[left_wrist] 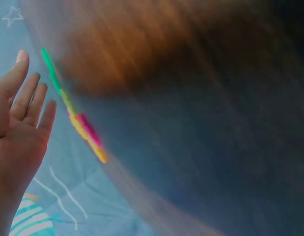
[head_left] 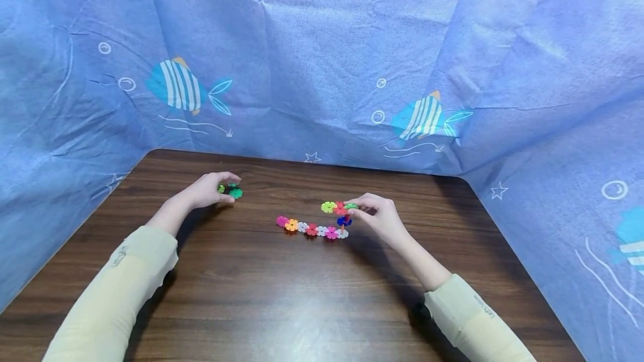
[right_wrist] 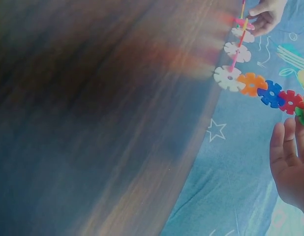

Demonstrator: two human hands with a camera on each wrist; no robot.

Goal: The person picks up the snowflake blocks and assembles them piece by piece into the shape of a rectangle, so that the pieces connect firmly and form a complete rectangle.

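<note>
In the head view my left hand (head_left: pixel 208 190) is at the table's far left, thumb and fingers spread around a few green notched snowflake discs (head_left: pixel 235 193). The left wrist view shows this hand (left_wrist: pixel 24 118) with its fingers extended, beside discs seen edge-on, a green one (left_wrist: pixel 51 71) topmost. My right hand (head_left: pixel 379 215) pinches a green disc (head_left: pixel 351 206) at the raised end of a linked disc chain (head_left: pixel 312 230). That end also has red and lime discs (head_left: pixel 328 207). Below it, a blue disc (head_left: pixel 344 220) connects down to the long row of pink, white, red and orange discs.
The dark wooden table (head_left: pixel 241 289) has its far edge against a blue fabric backdrop (head_left: pixel 322 60) printed with fish and stars. More of the same cloth hangs along both sides.
</note>
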